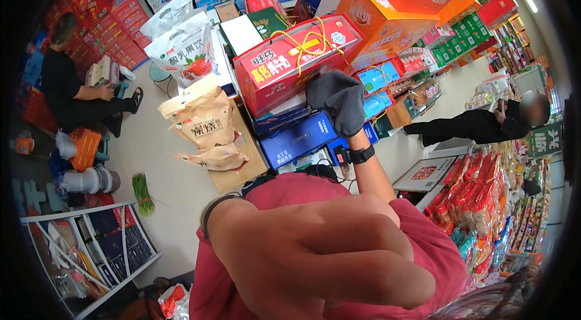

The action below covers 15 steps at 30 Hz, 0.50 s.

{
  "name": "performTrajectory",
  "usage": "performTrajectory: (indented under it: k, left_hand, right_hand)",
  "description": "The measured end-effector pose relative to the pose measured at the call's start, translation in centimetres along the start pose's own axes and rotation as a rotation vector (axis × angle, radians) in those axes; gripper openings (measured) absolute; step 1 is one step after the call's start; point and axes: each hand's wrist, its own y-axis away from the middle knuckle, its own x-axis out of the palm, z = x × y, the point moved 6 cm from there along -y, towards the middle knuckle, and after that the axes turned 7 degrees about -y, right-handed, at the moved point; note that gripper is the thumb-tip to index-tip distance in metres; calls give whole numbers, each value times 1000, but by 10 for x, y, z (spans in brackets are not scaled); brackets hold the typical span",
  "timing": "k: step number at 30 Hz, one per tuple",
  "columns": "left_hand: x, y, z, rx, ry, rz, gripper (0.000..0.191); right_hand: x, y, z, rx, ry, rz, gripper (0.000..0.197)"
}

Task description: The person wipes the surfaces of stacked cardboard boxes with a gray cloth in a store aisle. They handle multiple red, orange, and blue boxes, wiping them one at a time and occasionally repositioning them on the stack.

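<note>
Very close to the camera, my left hand (313,252) is raised with its fingers bent and a dark band at its wrist. I cannot see anything in it, and the fingertips are hidden. My right hand is stretched forward, covered by a dark grey cloth or mitt (340,102) that hides the fingers. This cloth rests against the near right corner of a red milk gift box (295,65) with a yellow cord handle. Below it lies a blue carton (297,138). A black wristband (362,154) circles my right wrist.
Strawberry drink pouches (184,52) and tan pouches (204,122) stand to the left on cartons. Orange gift boxes (386,25) rise at the right. A person sits at the left (72,75); another stands at the right (481,122). Green stalks (143,193) lie on the floor.
</note>
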Motion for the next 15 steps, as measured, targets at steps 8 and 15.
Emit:
performTrajectory:
  k: [8,15]
  left_hand:
    - [-4,-1,20,93,-133,21,9]
    - [-121,-15,176,-171,-1300,-304,42]
  right_hand:
    - [45,-30,87,-220,743,114,43]
    - [107,-62,111,-272,1438,392,40]
